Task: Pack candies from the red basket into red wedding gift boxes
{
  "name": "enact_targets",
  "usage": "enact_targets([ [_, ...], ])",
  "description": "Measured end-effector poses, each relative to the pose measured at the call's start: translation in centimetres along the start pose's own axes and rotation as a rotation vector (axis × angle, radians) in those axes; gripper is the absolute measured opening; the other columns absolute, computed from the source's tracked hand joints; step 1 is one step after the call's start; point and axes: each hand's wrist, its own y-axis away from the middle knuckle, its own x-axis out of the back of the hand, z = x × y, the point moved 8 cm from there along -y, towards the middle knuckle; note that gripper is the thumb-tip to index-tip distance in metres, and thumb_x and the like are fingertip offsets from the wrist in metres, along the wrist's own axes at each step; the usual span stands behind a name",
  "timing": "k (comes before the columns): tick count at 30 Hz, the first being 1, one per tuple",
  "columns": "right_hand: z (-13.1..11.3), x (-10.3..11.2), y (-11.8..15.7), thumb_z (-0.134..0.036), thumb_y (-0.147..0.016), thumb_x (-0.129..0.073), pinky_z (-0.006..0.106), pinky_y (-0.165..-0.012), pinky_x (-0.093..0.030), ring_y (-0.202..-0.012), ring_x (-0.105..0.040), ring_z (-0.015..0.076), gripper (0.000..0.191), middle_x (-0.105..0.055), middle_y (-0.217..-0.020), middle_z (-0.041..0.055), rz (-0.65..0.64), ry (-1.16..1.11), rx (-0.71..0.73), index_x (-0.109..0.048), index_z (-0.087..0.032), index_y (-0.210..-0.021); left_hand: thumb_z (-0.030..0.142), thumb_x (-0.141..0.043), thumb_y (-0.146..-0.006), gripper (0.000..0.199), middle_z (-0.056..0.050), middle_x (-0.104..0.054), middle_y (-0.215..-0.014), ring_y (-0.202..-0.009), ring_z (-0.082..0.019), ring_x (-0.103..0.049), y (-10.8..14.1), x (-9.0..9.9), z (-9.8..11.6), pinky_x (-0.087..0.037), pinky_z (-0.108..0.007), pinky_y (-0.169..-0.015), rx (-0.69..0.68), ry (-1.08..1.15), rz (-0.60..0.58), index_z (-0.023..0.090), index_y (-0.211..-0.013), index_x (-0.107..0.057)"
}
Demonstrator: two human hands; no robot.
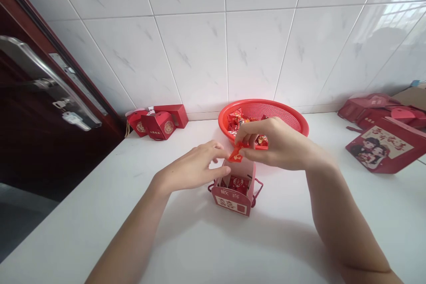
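A small open red gift box (234,197) stands on the white counter (199,239) in front of me, with a red wrapped candy lying inside it. My right hand (279,144) pinches another small red wrapped candy (235,154) just above the box's opening. My left hand (196,168) rests against the box's upper left edge, fingers touching its flap. Behind the hands sits a round red plastic basket (293,117) holding several wrapped candies.
Two closed red gift boxes (159,123) stand at the back left against the tiled wall. A pile of flat red boxes (386,142) lies at the right. A dark wooden door with a metal handle (49,84) is at the left.
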Motion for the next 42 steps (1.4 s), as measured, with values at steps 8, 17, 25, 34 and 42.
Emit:
enact_targets([
  [8, 0.2, -3.4, 0.2, -0.012, -0.085, -0.060, 0.025, -0.052, -0.030, -0.053, -0.047, 0.0091, 0.009, -0.062, -0.065, -0.0026, -0.333, 0.139, 0.011, -0.064, -0.018, -0.079, 0.013, -0.055, -0.077, 0.027, -0.001, -0.073, -0.086, -0.073, -0.021, -0.066, 1.5, -0.2, 0.9, -0.044, -0.025, -0.058, -0.010, 0.011, -0.029, 0.027, -0.086, -0.076],
  [17, -2.2, -4.4, 1.8, -0.007, -0.086, -0.055, 0.027, -0.050, -0.026, -0.052, -0.049, 0.0100, 0.016, -0.062, -0.062, -0.0018, -0.467, 0.222, 0.054, -0.066, -0.017, -0.082, 0.010, -0.047, -0.087, 0.026, -0.002, -0.067, -0.100, -0.083, -0.018, -0.066, 3.3, -0.3, 2.6, -0.048, -0.025, -0.068, -0.036, -0.138, -0.033, 0.025, -0.082, -0.068],
  [25, -3.0, -4.8, 2.6, -0.003, -0.086, -0.055, 0.028, -0.047, -0.023, -0.052, -0.049, 0.0107, 0.022, -0.065, -0.069, 0.0005, -0.429, 0.330, 0.075, -0.069, -0.017, -0.096, 0.006, -0.047, -0.088, 0.026, 0.000, -0.065, -0.105, -0.079, -0.014, -0.065, 3.8, -0.1, 3.6, -0.048, -0.023, -0.066, -0.080, -0.109, 0.003, 0.024, -0.089, -0.067],
  [34, -2.7, -5.0, 2.3, -0.012, -0.093, -0.052, 0.026, -0.046, -0.021, -0.047, -0.038, 0.0087, 0.015, -0.052, -0.060, -0.0028, -0.454, 0.385, 0.078, -0.058, -0.017, -0.080, 0.005, -0.047, -0.088, 0.028, -0.001, -0.065, -0.108, -0.087, -0.015, -0.063, 3.1, -0.6, 3.2, -0.048, -0.025, -0.072, -0.034, -0.133, -0.060, 0.023, -0.093, -0.068],
  [42, -2.1, -6.1, 3.0, -0.006, -0.084, -0.059, 0.026, -0.043, -0.022, -0.048, -0.038, 0.0097, 0.012, -0.053, -0.062, -0.0024, -0.484, 0.401, 0.088, -0.059, -0.018, -0.085, 0.004, -0.045, -0.086, 0.025, 0.001, -0.065, -0.096, -0.089, -0.015, -0.062, 2.7, -1.4, 2.0, -0.046, -0.026, -0.075, 0.009, -0.157, -0.182, 0.022, -0.080, -0.061],
])
